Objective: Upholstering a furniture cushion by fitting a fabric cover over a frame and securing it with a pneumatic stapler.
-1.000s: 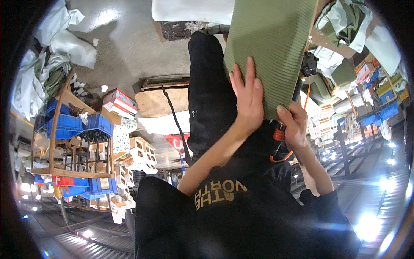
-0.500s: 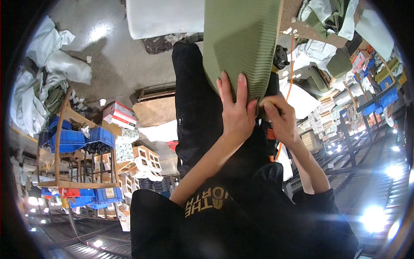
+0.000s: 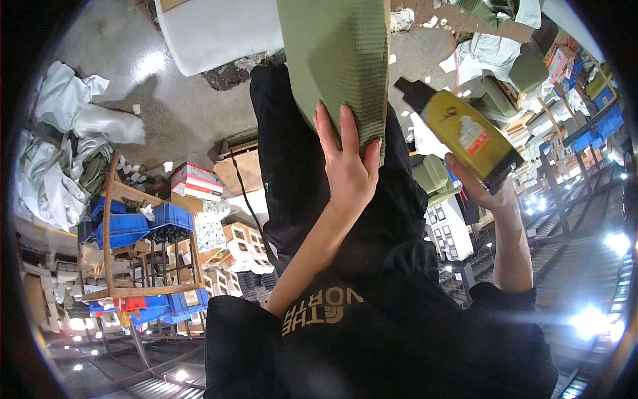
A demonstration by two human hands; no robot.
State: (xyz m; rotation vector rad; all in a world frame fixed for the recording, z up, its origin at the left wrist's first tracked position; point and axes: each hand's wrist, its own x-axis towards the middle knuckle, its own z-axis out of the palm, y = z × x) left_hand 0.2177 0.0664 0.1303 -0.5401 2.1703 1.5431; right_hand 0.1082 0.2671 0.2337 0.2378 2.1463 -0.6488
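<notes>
A long panel covered in green ribbed fabric lies across my lap, with a pale edge along its right side. My left hand rests on its near end, fingers stretched and spread flat against the fabric. Off to the right, apart from the panel, my right hand is wrapped around a yellow and black tool shaped like a staple gun. Its narrow black nose points up and left toward the panel. The tool's body hides part of my grip.
A white padded piece lies on the floor ahead. Left are white sheets, a wooden frame with blue bins, and a red and white box. Green cushioned pieces and white cloth lie to the right.
My right hand has left the panel's near end and moved right, now holding the yellow and black tool. My left hand stays on the fabric. The view has shifted slightly.
</notes>
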